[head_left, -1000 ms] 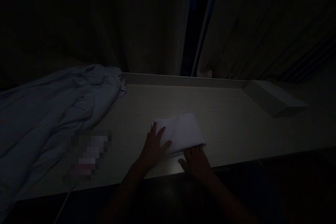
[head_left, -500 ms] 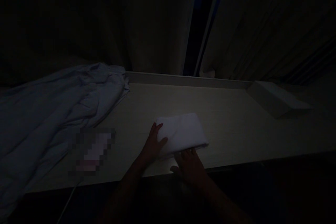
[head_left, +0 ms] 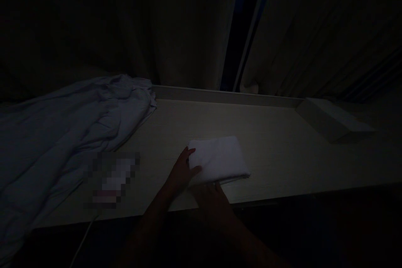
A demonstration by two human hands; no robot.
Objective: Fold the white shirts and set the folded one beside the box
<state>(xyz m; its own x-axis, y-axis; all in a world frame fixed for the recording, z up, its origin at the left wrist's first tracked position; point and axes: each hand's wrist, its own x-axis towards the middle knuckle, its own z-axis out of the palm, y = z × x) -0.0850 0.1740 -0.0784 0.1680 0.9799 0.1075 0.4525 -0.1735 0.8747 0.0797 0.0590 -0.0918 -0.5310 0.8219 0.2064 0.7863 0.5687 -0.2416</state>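
Observation:
The scene is very dark. A folded white cloth (head_left: 218, 159) lies on a pale tabletop (head_left: 282, 150) near its front edge. My left hand (head_left: 181, 171) rests against the cloth's left end, fingers spread, thumb on the cloth. Just below the cloth's near edge, my right hand (head_left: 210, 201) lies flat at the table's front edge and touches the cloth's lower side. Neither hand lifts the cloth.
A large crumpled pale sheet (head_left: 63, 130) covers the table's left part. A white box-shaped block (head_left: 333, 121) lies at the back right. A thin white cable (head_left: 82, 238) hangs off the front edge. Dark curtains (head_left: 188, 29) hang behind the table.
My right hand has slid left along the cloth's near edge, from its right corner to under its middle. My left hand has drawn back to the cloth's left end.

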